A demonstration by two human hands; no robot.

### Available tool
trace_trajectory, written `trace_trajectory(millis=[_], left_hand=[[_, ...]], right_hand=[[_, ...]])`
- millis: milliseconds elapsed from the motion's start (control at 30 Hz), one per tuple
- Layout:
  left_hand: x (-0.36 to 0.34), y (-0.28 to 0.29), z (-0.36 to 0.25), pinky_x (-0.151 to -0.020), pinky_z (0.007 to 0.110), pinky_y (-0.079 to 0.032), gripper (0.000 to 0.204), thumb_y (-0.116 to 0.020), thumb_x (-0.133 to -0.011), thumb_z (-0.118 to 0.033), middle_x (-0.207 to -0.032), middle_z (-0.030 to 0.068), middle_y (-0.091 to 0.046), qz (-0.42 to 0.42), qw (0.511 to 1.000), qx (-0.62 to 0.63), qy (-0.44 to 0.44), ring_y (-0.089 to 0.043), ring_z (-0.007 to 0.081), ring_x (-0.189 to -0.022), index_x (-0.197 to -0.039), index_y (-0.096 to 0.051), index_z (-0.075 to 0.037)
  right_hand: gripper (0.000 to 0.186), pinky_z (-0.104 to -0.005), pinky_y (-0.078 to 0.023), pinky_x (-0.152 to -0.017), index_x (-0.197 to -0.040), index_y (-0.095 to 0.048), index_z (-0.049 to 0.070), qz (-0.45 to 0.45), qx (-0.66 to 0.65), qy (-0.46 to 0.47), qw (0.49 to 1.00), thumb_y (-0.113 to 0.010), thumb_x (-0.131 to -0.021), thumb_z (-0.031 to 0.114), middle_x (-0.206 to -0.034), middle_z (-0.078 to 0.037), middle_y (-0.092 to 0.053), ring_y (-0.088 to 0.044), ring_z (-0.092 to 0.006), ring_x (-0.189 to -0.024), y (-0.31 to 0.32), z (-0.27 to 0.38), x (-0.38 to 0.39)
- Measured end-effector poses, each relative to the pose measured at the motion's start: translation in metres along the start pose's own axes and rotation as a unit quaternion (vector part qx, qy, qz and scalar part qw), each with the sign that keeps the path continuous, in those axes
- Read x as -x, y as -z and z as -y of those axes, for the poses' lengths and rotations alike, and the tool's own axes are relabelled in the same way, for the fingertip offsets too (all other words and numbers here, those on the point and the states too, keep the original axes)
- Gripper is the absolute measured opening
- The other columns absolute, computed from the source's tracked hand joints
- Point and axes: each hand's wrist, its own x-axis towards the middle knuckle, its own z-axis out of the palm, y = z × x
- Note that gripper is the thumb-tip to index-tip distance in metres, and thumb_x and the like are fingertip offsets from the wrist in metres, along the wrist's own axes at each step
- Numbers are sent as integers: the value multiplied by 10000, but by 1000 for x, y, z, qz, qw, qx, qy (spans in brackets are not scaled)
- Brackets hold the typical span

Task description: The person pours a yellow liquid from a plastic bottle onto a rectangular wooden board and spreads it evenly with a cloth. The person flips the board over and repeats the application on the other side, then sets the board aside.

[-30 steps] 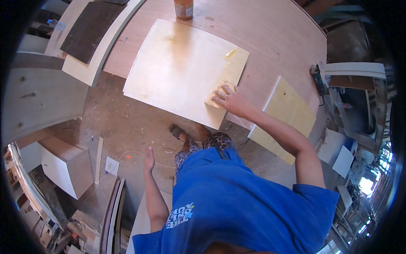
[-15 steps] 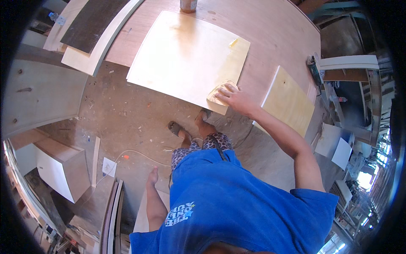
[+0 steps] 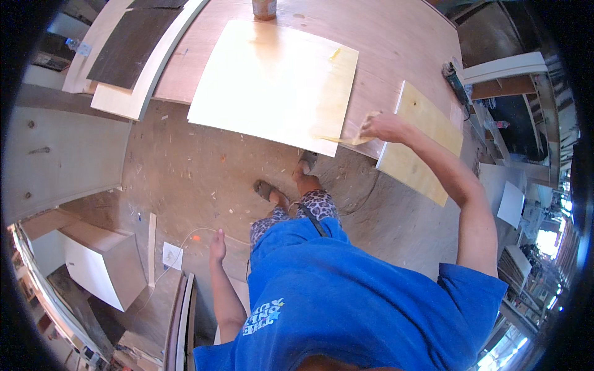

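A pale, light-coloured board (image 3: 272,86) lies on the large reddish-brown worktop, its near edge by the front. Glossy yellow smears (image 3: 336,54) show near its far right corner. My right hand (image 3: 385,127) is raised just past the board's right edge, its fingers closed on a thin, tan, sheet-like piece (image 3: 362,140). The piece's low end reaches back toward the board's near right corner, where a yellow streak shows; I cannot tell whether it touches. At my left side, my left hand (image 3: 218,245) hangs free with fingers extended, holding nothing.
A brown-filled jar (image 3: 264,8) stands behind the board. To the right lie a yellowish wood panel (image 3: 424,136) and a green power tool (image 3: 455,83). A dark panel (image 3: 136,46) rests on pale boards at left. Below, a cable (image 3: 210,232) crosses the littered floor.
My right hand has lifted off the board's near right corner and moved right with the tan piece. My left hand has swung slightly forward.
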Motion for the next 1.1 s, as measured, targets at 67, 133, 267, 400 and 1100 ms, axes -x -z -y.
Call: trace_trajectory(millis=[67, 133, 267, 400, 1100], left_hand=[[5, 1, 4, -1239, 404, -262, 771, -364, -1074, -568, -1572, 250, -426, 4, 1000, -1, 7, -363, 349, -1498, -1493, -445, 74], [7, 4, 6, -1245, 419, -251, 811, -342, -1066, -602, -1592, 266, -383, 14, 1000, -6, 12, -333, 357, -1513, -1488, -443, 83], [14, -2, -21, -1235, 394, -270, 739, -390, -1076, -552, -1574, 235, -435, 62, 996, -49, 49, -382, 335, -1490, -1505, -449, 47], [-12, -26, 80, -1236, 392, -267, 736, -391, -1075, -552, -1576, 227, -436, 46, 998, 19, 49, -378, 324, -1494, -1509, -447, 40], [-90, 95, -190, -1171, 415, -358, 625, -566, -1053, -369, -1481, 234, -535, -76, 974, 70, -201, -503, 343, -1384, -1515, -428, 29]], right_hand=[[462, -467, -500, -1069, -1397, -600, 289, -150, -29, -4, 988, -509, -974, 130, -1467, 17, -585, -501, -229, -1400, 5, 18, 14], [471, -478, -496, -1079, -1405, -588, 282, -253, -75, -14, 964, -522, -966, 123, -1432, -6, -603, -500, -235, -1400, 25, 47, 25], [481, -476, -540, -1006, -1415, -579, 264, -363, -93, -94, 922, -511, -964, 111, -1402, -14, -616, -524, -265, -1369, 15, 96, -5], [442, -463, -548, -968, -1360, -627, 219, -146, -107, -122, 976, -504, -958, 85, -1309, -29, -664, -600, -301, -1255, 77, 122, -8], [554, -409, -490, -1050, -1359, -624, 72, -438, -467, -192, 744, -558, -834, -90, -1305, -178, -673, -630, -336, -1238, -6, 142, 61]])
